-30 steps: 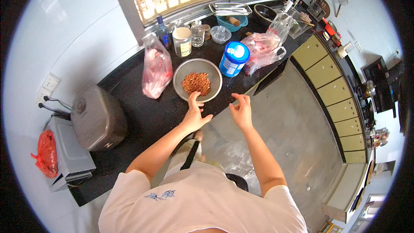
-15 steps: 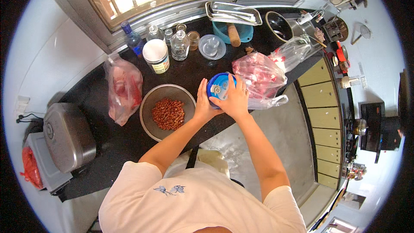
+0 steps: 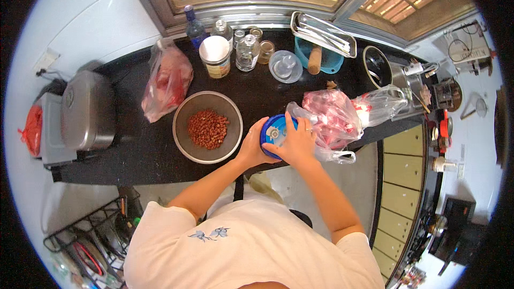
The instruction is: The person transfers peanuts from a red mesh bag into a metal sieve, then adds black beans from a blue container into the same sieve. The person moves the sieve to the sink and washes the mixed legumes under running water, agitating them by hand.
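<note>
One glossy black counter (image 3: 139,155) bears one round grey metal bowl (image 3: 206,101). To its right, one blue cylindrical plastic tub (image 3: 274,135) is grasped by two hands: left hand (image 3: 253,149) at its side, right hand (image 3: 299,142) over the top (lid seemingly on, not yet off). Reddish-brown nuts (image 3: 208,128), too many to count, already lie in the bowl.

With 12 o'clock toward the window (image 3: 225,1), your tub (image 3: 274,132) sits between your left hand (image 3: 253,147) and right hand (image 3: 297,142), near the front edge of the counter (image 3: 144,134). From it, a bowl (image 3: 182,138) with nuts (image 3: 208,128) in it lies at 9, a bag of meat (image 3: 332,116) at 2, a dish (image 3: 286,78) at 12. From your bowl, another bag (image 3: 169,77) is at 11, a canister (image 3: 218,68) at 12, a cooker (image 3: 90,109) at 9.
</note>
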